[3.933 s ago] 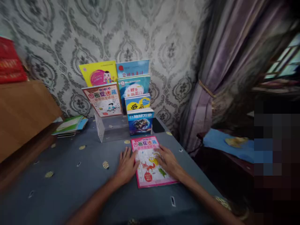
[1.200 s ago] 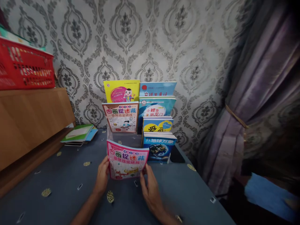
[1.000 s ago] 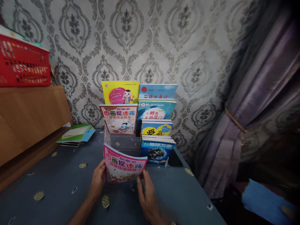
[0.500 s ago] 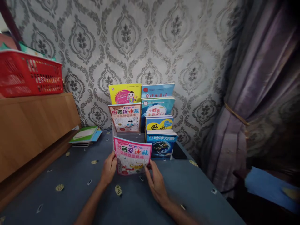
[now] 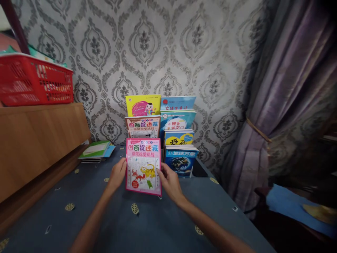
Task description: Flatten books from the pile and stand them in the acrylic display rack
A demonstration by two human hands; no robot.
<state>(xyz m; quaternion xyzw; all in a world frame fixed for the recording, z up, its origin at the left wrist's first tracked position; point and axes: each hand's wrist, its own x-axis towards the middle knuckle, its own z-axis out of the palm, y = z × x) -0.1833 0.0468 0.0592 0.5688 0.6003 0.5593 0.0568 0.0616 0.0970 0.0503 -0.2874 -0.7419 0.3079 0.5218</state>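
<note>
A pink picture book (image 5: pixel 143 167) with a fox and a yellow striped cat on its cover is held upright between my hands. My left hand (image 5: pixel 119 173) is closed on its left edge, and my right hand (image 5: pixel 168 180) grips the right edge with the thumb on the cover. Right behind it, a brown-framed book (image 5: pixel 142 125) of the same series leans in a tiered stand, partly covered. Above that stands a yellow book (image 5: pixel 142 105). The right column holds a pale blue book (image 5: pixel 181 102), a teal book (image 5: pixel 177 120), a blue-and-yellow book (image 5: pixel 179 138) and a globe-cover book (image 5: pixel 180 161).
Left of the stand, several thin books (image 5: pixel 96 151) lie stacked on the dark blue patterned tablecloth (image 5: pixel 105 218). A red basket (image 5: pixel 37 80) sits on a wooden cabinet (image 5: pixel 44 140). A tied curtain (image 5: pixel 252 158) hangs at the right, near a blue cloth (image 5: pixel 289 207).
The pink book has risen, straightened and shifted slightly left, now covering the lower part of the brown-framed book. Both hands have moved with it. The view has turned slightly.
</note>
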